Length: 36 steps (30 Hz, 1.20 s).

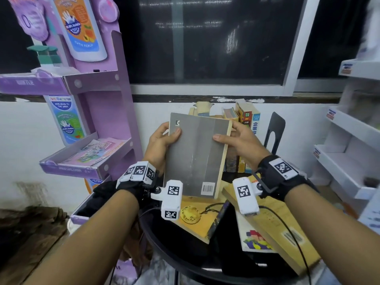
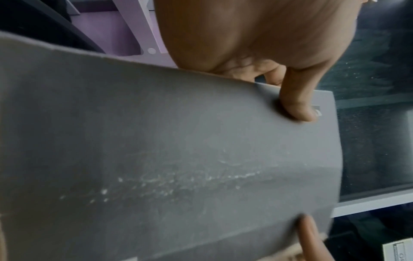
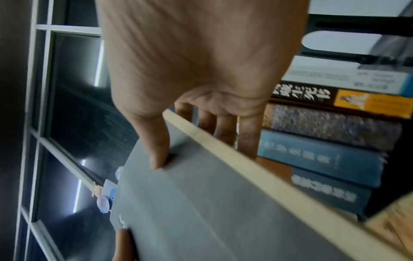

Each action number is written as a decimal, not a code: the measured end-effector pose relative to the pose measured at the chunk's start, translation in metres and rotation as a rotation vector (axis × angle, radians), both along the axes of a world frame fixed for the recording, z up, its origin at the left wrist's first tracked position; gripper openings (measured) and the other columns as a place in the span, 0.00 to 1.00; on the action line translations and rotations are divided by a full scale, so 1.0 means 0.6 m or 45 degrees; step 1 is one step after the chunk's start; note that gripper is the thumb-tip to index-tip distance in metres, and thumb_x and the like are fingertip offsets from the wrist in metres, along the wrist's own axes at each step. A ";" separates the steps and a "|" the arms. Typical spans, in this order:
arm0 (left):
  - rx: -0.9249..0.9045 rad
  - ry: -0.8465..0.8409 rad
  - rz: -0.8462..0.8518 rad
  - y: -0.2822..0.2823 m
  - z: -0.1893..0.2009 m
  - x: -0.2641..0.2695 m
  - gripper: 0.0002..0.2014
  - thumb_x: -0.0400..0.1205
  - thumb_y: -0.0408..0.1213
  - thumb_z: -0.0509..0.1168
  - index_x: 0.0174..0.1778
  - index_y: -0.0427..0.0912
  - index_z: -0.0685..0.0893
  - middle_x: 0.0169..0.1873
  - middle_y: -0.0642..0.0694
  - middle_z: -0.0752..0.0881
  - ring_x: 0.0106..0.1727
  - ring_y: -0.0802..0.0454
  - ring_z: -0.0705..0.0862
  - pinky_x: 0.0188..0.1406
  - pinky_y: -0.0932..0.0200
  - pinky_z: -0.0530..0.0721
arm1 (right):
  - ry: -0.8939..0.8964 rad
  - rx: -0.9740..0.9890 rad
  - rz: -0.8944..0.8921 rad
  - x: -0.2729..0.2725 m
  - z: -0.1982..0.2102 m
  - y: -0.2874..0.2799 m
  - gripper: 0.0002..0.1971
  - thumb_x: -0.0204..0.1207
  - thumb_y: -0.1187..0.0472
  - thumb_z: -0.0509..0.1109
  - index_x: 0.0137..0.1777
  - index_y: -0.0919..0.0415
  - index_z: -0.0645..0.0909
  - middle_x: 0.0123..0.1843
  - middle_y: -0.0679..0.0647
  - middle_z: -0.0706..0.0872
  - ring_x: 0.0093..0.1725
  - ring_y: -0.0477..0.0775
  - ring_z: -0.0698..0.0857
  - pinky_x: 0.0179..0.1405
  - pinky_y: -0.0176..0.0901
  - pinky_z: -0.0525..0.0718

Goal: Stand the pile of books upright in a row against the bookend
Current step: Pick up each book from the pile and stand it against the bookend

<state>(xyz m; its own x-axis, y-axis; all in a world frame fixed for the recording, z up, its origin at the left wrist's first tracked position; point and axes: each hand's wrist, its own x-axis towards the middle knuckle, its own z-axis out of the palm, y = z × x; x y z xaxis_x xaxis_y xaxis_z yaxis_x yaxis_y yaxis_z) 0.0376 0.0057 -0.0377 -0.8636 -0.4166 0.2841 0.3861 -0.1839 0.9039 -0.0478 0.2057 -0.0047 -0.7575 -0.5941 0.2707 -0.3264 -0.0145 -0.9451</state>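
A grey paperback [image 1: 197, 155] with a barcode on its back cover is held up in the air above the table, tilted. My left hand [image 1: 164, 138] grips its left edge, thumb on the cover [image 2: 299, 104]. My right hand [image 1: 236, 138] grips the right, page-side edge, thumb on the cover [image 3: 158, 150] and fingers behind. Behind the book, several books [image 1: 246, 120] stand upright in a row against a black bookend [image 1: 274, 130]. More books lie flat on the black table: a tan one [image 1: 195, 221] and yellow ones [image 1: 273, 227].
A purple cardboard display stand [image 1: 98, 124] with bottles and leaflets rises at the left. White shelving [image 1: 347, 161] stands at the right. A dark window [image 1: 205, 38] and white wall lie behind the table. A cable [image 1: 283, 221] runs across the flat books.
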 end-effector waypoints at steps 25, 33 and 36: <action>-0.385 -0.145 -0.112 0.072 0.059 -0.079 0.14 0.71 0.40 0.68 0.53 0.45 0.82 0.45 0.49 0.86 0.43 0.55 0.85 0.40 0.61 0.80 | 0.722 0.553 -0.109 0.003 0.096 0.089 0.25 0.73 0.58 0.77 0.70 0.46 0.79 0.64 0.41 0.81 0.57 0.42 0.81 0.45 0.25 0.79; -0.714 -0.075 -0.042 0.117 0.076 -0.139 0.11 0.81 0.32 0.67 0.59 0.42 0.82 0.52 0.51 0.86 0.53 0.61 0.83 0.51 0.68 0.80 | 0.678 0.698 -0.280 -0.022 0.117 0.175 0.20 0.71 0.58 0.78 0.63 0.43 0.83 0.51 0.35 0.82 0.47 0.41 0.84 0.38 0.29 0.80; -1.127 -0.082 0.107 0.137 0.068 -0.173 0.14 0.81 0.39 0.69 0.62 0.45 0.82 0.58 0.50 0.85 0.58 0.58 0.81 0.61 0.62 0.76 | 0.675 0.764 -0.377 -0.038 0.120 0.201 0.21 0.71 0.58 0.78 0.64 0.46 0.83 0.57 0.45 0.84 0.49 0.47 0.85 0.38 0.36 0.85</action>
